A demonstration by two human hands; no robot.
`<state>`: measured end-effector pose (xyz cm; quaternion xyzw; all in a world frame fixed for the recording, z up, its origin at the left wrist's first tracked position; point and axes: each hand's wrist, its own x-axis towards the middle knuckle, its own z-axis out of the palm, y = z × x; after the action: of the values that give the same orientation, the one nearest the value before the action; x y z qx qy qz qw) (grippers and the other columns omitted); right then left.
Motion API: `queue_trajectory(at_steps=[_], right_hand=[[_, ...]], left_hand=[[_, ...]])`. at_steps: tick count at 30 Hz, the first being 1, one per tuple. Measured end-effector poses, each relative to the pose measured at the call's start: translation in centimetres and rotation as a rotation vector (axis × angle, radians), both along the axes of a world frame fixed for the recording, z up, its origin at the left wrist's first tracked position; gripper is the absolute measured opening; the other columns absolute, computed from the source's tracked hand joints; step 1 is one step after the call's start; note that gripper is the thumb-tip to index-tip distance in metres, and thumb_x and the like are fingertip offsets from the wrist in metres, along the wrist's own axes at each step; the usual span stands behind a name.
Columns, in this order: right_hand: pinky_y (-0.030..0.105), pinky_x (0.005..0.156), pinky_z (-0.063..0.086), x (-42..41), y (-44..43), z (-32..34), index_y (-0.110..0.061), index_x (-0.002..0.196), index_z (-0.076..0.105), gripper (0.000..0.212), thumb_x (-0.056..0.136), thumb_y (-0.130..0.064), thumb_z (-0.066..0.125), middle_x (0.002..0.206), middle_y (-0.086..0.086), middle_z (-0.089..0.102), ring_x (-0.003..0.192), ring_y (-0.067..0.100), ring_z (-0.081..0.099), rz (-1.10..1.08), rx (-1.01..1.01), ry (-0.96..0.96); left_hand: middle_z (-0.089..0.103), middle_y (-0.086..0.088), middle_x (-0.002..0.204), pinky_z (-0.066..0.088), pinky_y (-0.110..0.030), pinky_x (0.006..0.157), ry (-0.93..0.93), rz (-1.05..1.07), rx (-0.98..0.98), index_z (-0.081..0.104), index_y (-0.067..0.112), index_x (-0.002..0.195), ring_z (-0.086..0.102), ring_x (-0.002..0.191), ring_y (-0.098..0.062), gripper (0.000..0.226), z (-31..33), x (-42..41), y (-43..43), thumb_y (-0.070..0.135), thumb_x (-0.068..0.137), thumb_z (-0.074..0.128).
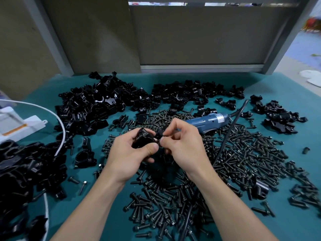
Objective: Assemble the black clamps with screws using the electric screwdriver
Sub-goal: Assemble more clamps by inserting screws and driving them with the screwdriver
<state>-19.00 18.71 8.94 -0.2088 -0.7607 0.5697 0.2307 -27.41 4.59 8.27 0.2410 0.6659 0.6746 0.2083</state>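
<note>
My left hand [128,153] grips a black clamp [143,139] above the middle of the green table. My right hand [184,145] pinches a small dark screw [160,133] between thumb and forefinger, right against the clamp's side. The blue electric screwdriver [206,121] lies on the table just behind my right hand, its black cable [225,136] trailing toward me. Loose black screws [243,153] are spread thickly under and around both hands.
Heaps of black clamp parts lie at the back left [97,103], back middle [187,93], far right [278,115] and near left [26,167]. A white device [19,126] with a white cable [59,119] sits at the left edge. Grey partition panels [199,35] stand behind the table.
</note>
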Motion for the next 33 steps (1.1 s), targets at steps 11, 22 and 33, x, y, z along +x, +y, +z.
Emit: queue_trajectory(at_steps=[11,22,33], right_hand=[[0.048,0.056,0.052,0.0,-0.6,0.0,-0.021,0.075,0.061,0.014,0.075,-0.015,0.073,0.064,0.011,0.066,0.056,0.023,0.061,0.005,-0.005,0.128],[0.029,0.053,0.048,0.4,0.3,0.4,-0.022,0.073,0.066,0.019,0.082,-0.016,0.082,0.064,-0.004,0.068,0.056,0.008,0.059,0.047,0.124,0.030],[0.027,0.044,0.046,0.9,0.4,1.3,-0.022,0.072,0.062,0.028,0.099,-0.030,0.067,0.054,0.000,0.067,0.046,0.017,0.060,0.059,0.278,-0.165]], left_hand=[[0.079,-0.005,0.091,0.060,-0.025,0.063,-0.032,0.001,0.102,0.082,0.028,0.094,0.075,0.075,-0.015,0.029,0.8,0.5,-0.2,0.015,0.069,0.084],[0.078,-0.004,0.084,0.061,-0.026,0.061,-0.044,-0.011,0.085,0.082,0.024,0.093,0.075,0.074,-0.015,0.031,0.7,0.8,-0.1,0.011,0.065,0.085],[0.080,-0.002,0.089,0.061,-0.026,0.065,0.106,0.010,-0.005,0.083,0.033,0.092,0.076,0.075,-0.016,0.049,0.5,1.0,0.1,-0.012,0.072,0.085]])
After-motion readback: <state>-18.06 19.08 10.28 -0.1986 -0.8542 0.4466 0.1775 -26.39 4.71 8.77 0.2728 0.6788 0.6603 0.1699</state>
